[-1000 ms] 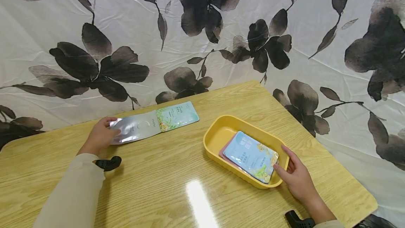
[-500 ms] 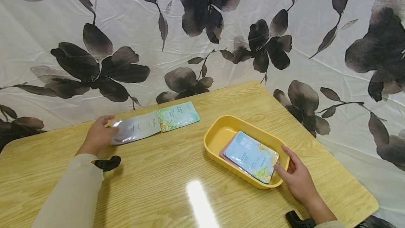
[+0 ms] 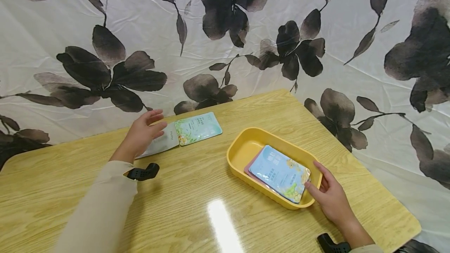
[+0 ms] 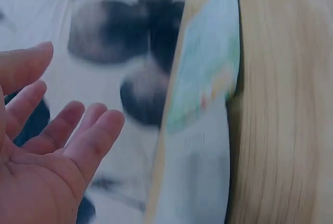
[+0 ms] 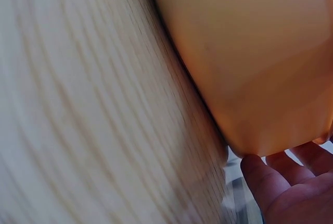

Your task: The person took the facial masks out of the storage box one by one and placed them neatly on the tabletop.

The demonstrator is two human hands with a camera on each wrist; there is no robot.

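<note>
Tray (packets inside) is gripped by the right hand.

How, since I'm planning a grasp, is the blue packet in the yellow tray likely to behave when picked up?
The blue packet is probably slippery, as its surface looks glossy. It appears thin and flat, so it is likely light and somewhat bendy. Lying over the pink packet, it may slide across it.
</note>
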